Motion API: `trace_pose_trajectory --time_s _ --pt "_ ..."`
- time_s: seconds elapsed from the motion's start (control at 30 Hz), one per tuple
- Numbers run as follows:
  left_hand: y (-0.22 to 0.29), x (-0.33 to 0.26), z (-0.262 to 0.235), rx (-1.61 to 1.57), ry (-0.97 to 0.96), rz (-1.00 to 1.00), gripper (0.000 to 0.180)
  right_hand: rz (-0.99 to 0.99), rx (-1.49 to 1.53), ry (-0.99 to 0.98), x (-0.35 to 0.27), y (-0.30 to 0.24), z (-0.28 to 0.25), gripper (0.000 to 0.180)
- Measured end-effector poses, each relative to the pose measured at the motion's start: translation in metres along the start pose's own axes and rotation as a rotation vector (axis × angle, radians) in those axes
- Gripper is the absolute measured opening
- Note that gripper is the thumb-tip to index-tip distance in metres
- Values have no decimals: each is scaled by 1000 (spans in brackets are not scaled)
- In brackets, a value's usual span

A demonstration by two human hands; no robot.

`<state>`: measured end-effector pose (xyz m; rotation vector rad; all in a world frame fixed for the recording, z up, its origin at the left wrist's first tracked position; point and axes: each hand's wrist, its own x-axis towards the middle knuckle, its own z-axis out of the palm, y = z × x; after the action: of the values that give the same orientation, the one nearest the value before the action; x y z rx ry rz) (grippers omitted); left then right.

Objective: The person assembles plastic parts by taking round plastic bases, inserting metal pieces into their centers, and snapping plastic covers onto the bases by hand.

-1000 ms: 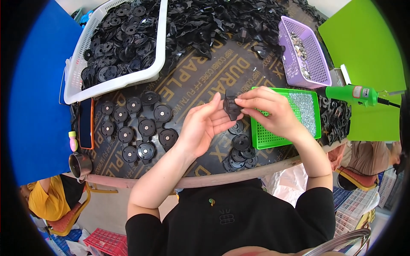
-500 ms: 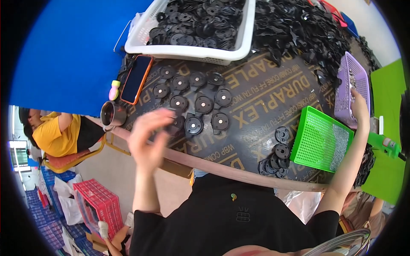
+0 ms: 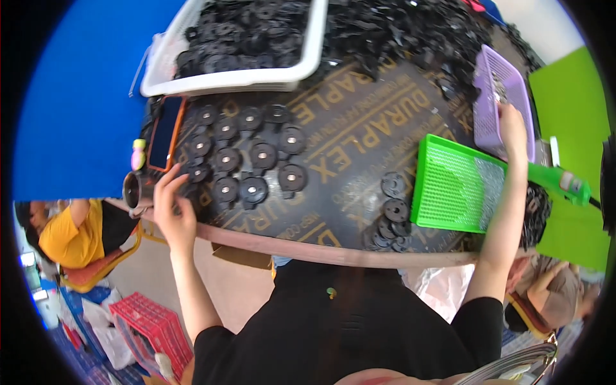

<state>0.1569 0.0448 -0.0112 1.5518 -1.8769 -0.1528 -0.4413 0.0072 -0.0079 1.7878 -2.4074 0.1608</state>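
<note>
My left hand (image 3: 174,215) is raised at the table's left front edge, fingers loosely curved and apart, with nothing visible in them. It is beside a metal cup (image 3: 133,190) and the nearest black round plastic parts. Those parts (image 3: 263,156) lie in rough rows, with a shiny metal piece visible in the middle of most of them. My right hand (image 3: 512,128) reaches into a purple basket (image 3: 486,64) containing small metallic pieces. Its fingers are bunched together, their tips partly hidden. My right forearm crosses the end of a green perforated tray (image 3: 443,186) containing small grey pieces.
At the back, a white basket (image 3: 224,83) is full of black parts, next to a large loose heap (image 3: 398,32). Several black discs (image 3: 396,210) overlap left of the tray. A phone (image 3: 165,131) lies left; a green tool (image 3: 564,183) is far right. Other people sit nearby.
My left hand has moved left, away from the rows of black discs toward the metal cup. The right hand stays at the purple basket. The whole view has shifted.
</note>
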Motion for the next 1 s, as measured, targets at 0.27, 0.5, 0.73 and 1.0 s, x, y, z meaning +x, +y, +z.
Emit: trace_pose_trajectory --time_s 0.27,0.5,0.73,1.0 --pt "147 12 92 -319 -564 756 40 40 150 142 -4 -15 -10 11" --pt "194 26 150 -186 -716 461 37 97 110 202 -10 -14 -9 11" --pt "192 46 147 -266 -946 240 34 124 192 444 -20 -56 -46 10" --pt "173 50 148 -1349 -1049 -575 38 -574 787 156 -101 -169 -56 10"
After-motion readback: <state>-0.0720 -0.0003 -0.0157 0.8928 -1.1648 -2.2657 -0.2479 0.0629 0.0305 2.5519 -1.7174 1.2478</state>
